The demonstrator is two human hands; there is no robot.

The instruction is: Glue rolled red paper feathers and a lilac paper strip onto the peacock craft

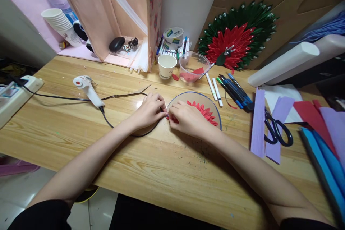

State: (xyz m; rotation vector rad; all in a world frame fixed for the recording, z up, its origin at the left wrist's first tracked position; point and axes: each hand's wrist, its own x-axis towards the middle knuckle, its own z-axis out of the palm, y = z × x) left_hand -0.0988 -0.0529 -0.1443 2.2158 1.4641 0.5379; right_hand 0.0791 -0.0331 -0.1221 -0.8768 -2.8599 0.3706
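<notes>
My left hand and my right hand meet at the left edge of a round cardboard disc outlined in blue. Both hands pinch a small red paper piece between their fingertips. A fan of red paper petals lies on the disc, partly hidden under my right hand. The black cord of a white glue gun runs under my left hand.
A paper cup and a clear bowl with red paper stand behind the disc. Markers, black scissors and coloured paper sheets lie to the right. A finished red-green paper fan leans at the back. A power strip sits far left.
</notes>
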